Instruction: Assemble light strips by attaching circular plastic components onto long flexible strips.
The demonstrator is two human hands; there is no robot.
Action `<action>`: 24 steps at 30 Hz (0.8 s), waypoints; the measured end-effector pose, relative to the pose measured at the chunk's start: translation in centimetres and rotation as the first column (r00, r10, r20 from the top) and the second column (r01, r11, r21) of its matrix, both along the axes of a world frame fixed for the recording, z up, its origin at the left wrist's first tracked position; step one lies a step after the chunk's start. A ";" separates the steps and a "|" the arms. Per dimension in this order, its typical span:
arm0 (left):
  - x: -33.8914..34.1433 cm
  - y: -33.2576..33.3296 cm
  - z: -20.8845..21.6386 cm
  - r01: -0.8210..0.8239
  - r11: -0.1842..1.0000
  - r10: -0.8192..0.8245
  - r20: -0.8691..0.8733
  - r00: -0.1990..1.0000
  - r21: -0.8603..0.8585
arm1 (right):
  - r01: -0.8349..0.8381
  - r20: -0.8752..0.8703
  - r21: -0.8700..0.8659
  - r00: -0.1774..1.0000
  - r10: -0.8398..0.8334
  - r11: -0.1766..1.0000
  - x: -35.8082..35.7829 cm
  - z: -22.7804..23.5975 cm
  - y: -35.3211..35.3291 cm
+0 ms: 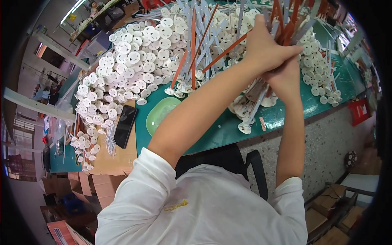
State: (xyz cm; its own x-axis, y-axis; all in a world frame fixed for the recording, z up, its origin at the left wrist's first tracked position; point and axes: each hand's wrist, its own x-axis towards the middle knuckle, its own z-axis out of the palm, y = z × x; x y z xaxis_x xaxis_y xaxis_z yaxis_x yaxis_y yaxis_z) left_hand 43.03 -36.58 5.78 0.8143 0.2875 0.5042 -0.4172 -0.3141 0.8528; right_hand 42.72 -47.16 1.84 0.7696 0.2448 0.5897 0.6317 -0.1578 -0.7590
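Note:
Over the right half of the green table, both my hands are around a bundle of thin grey and orange-brown strips [288, 24]. My left hand [265, 49] is against the bundle from the left, its thumb stretched across toward the right; its other fingers are partly hidden. Just below it, my right hand [286, 77] grips the same bundle, most of its fingers hidden by the left hand. The strips stand roughly upright, and white round discs [245, 127] show at their lower ends near the table. My forearms nearly meet at the wrists.
A large heap of white round discs [134, 57] covers the table's left and back, with crossed strips [200, 41] standing among them. Another pile [314, 73] lies at right. Near me are a green tray [152, 118], a black phone [125, 126] and a black chair [257, 171].

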 end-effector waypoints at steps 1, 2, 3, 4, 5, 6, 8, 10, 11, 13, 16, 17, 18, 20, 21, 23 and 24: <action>-0.4 -0.2 0.7 -0.009 1.000 0.008 -0.006 1.000 -0.009 | 0.038 0.075 0.010 0.996 -0.038 0.999 -0.1 0.3 -0.4; -0.6 -0.6 1.4 0.034 0.999 -0.035 0.020 0.999 0.017 | 0.008 0.112 -0.012 0.994 -0.007 1.000 -0.5 0.9 -1.1; -1.0 -0.9 1.7 0.075 0.996 -0.077 0.045 0.996 0.043 | 0.006 0.106 -0.021 0.994 -0.004 1.000 -0.7 0.4 -1.6; -1.6 -0.9 2.0 0.146 0.989 -0.148 0.131 0.980 0.022 | -0.009 0.085 0.080 0.996 0.002 0.997 -0.8 0.0 -1.7; -1.3 -0.8 1.8 0.142 0.990 -0.143 0.135 0.980 0.023 | -0.022 0.065 0.183 0.998 0.010 0.983 -0.7 -0.2 -1.8; -0.9 -0.8 1.3 0.404 0.902 -0.395 0.083 0.915 -0.152 | -0.073 0.083 0.174 0.995 0.060 0.982 -0.5 0.2 -2.1; -1.1 -0.8 1.1 0.666 0.692 -0.678 0.067 0.732 -0.277 | -0.133 0.016 0.147 0.991 0.132 0.980 0.9 -0.7 -3.4; -1.4 0.2 2.0 0.712 0.674 -0.729 -0.022 0.684 -0.198 | -0.204 -0.048 0.132 0.976 0.211 0.970 2.0 -1.4 -3.5; -1.9 0.8 2.6 0.756 0.642 -0.767 -0.112 0.632 -0.125 | -0.110 0.029 0.118 0.994 0.108 0.987 2.3 -1.8 -3.5; -2.8 2.5 2.5 0.705 0.690 -0.669 -0.225 0.708 0.165 | -0.137 0.086 0.161 0.988 0.125 0.977 3.0 -3.3 -4.2; -4.1 4.8 2.6 0.398 0.589 -0.394 -0.180 0.902 0.703 | -0.106 -0.015 0.366 0.993 0.120 0.925 1.6 -2.9 -3.6; -3.9 4.8 2.7 0.394 0.586 -0.391 -0.178 0.903 0.708 | -0.109 -0.010 0.370 0.993 0.121 0.923 1.7 -2.9 -3.4; -3.7 4.8 2.7 0.640 0.624 -0.531 -0.357 0.769 0.449 | -0.090 0.054 0.334 0.996 0.076 0.938 1.7 -2.7 -3.0; -4.0 4.5 2.1 0.757 0.631 -0.669 -0.374 0.642 0.171 | -0.075 -0.004 0.365 0.997 0.082 0.928 2.1 -2.3 -2.1; -3.2 3.6 0.4 0.735 0.605 -0.711 -0.208 0.672 0.305 | -0.056 -0.160 0.537 0.973 0.167 0.842 1.6 -2.1 -1.4; -3.0 3.6 -0.6 0.547 0.630 -0.565 -0.159 0.810 0.551 | 0.076 -0.139 0.466 0.990 -0.012 0.882 1.7 -3.0 -1.5; -2.8 3.7 -0.3 0.543 0.629 -0.567 -0.150 0.810 0.557 | 0.081 -0.052 0.488 0.997 -0.064 0.869 2.1 -3.8 -2.0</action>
